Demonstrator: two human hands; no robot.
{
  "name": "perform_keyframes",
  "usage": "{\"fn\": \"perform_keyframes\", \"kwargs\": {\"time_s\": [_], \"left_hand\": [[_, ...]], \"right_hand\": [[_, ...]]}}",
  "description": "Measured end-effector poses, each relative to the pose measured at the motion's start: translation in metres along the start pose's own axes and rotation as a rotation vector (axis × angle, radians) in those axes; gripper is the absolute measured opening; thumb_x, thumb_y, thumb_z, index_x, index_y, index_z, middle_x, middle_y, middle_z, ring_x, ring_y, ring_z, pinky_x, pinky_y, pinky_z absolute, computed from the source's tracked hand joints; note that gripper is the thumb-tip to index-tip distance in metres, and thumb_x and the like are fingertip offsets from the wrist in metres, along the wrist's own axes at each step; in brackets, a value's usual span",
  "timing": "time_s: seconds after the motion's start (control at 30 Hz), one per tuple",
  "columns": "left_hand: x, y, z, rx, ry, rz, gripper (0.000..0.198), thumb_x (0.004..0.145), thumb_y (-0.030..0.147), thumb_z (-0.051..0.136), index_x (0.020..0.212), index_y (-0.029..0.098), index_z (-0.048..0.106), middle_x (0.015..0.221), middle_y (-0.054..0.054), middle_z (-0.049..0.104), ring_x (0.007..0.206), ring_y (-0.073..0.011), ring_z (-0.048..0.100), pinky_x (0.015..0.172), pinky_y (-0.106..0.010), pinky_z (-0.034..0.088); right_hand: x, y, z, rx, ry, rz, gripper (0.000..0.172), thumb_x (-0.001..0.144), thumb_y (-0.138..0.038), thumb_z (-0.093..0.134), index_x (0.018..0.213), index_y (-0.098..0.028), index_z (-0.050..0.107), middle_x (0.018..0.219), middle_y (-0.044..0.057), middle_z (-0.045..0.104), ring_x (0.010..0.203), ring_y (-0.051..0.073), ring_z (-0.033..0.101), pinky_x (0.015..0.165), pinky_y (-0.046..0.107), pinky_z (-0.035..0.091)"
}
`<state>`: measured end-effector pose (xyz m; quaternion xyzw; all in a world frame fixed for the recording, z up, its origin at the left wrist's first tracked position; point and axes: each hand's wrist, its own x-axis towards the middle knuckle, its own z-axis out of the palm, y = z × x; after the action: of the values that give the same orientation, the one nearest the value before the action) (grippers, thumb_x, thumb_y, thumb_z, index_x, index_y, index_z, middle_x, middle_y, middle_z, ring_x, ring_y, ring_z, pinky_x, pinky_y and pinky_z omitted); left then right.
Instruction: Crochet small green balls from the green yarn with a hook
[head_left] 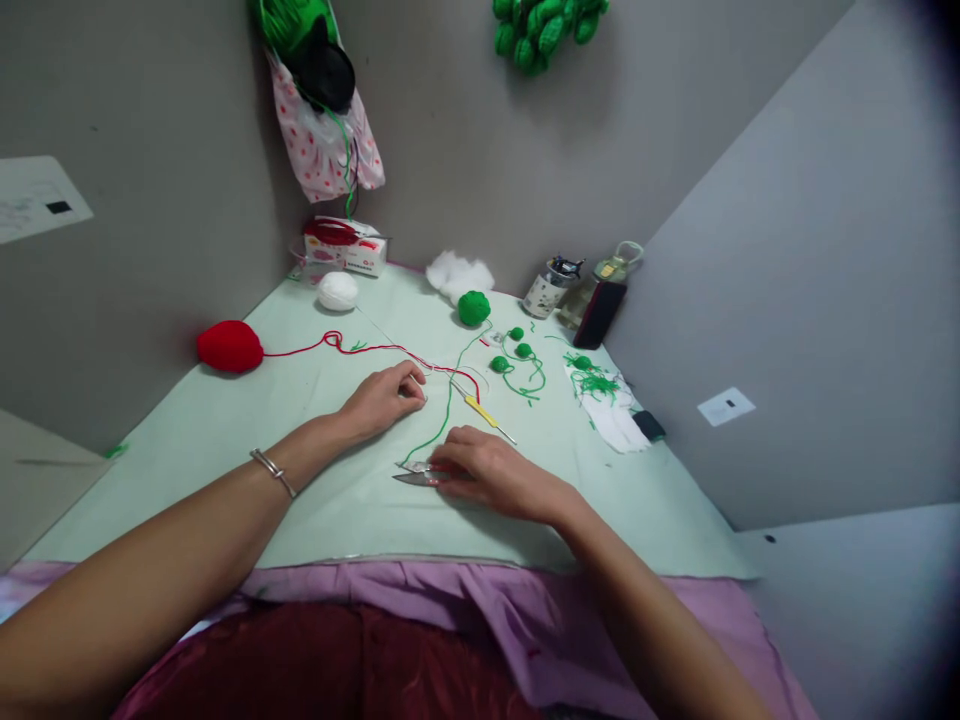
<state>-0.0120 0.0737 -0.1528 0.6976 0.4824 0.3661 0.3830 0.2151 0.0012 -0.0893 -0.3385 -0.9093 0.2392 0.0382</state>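
Observation:
My right hand (484, 468) is closed around a pair of small metal thread snips (412, 478), whose two blades stand apart and point left just above the table cover. By the blade tips lies the end of a green yarn strand (448, 405) that runs back to a green yarn ball (474, 308). My left hand (384, 400) rests to the left with its fingers curled and pinched; what they hold, if anything, is too small to make out. Between and beyond the hands lies a yellow-handled crochet hook (480, 410), beside red yarn (367, 348) leading to a red yarn ball (230, 346).
A white yarn ball (338, 291) and white stuffing (459, 275) lie farther back. Several small green balls (523, 351) sit right of centre. Green scraps lie on white paper (611, 415). A phone (600, 314) leans by a pen cup (545, 294). Partition walls enclose the table.

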Motion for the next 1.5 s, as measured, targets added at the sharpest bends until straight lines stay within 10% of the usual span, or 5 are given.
{"fn": "perform_keyframes", "kwargs": {"time_s": [0.2,0.43,0.93,1.5], "left_hand": [[0.001,-0.002,-0.002,-0.023,-0.002,-0.002,0.023,0.074,0.027,0.069,0.094,0.026,0.058,0.079,0.002,0.076,0.08,-0.0226,0.071,0.079,-0.035,0.051],[-0.002,0.004,-0.002,-0.014,0.012,-0.003,0.031,0.074,0.023,0.071,0.101,0.027,0.056,0.076,0.004,0.076,0.08,-0.0223,0.071,0.079,-0.034,0.05],[-0.002,0.003,0.0,0.0,0.023,-0.004,0.036,0.075,0.025,0.071,0.106,0.028,0.052,0.073,0.005,0.076,0.078,-0.0227,0.073,0.079,-0.035,0.052],[-0.002,-0.001,0.002,0.025,0.045,-0.06,0.031,0.073,0.026,0.07,0.098,0.028,0.052,0.073,0.005,0.078,0.079,-0.0245,0.074,0.079,-0.036,0.051]], "right_hand": [[0.015,0.021,-0.016,0.293,0.243,0.197,0.024,0.099,-0.038,0.057,0.113,-0.02,0.064,0.095,0.003,0.068,0.076,0.014,0.06,0.071,0.027,0.047],[0.06,0.037,0.015,0.15,0.422,0.425,0.03,0.103,-0.038,0.048,0.115,-0.019,0.068,0.088,0.005,0.07,0.082,0.02,0.062,0.075,0.031,0.041],[0.06,0.021,0.023,-0.023,0.35,0.479,0.031,0.106,-0.032,0.038,0.098,-0.022,0.066,0.086,0.004,0.072,0.076,0.02,0.061,0.066,0.029,0.032],[0.065,0.008,0.034,-0.189,0.264,0.514,0.035,0.111,-0.032,0.031,0.126,-0.023,0.062,0.115,0.009,0.075,0.097,0.022,0.068,0.074,0.03,0.039]]}}
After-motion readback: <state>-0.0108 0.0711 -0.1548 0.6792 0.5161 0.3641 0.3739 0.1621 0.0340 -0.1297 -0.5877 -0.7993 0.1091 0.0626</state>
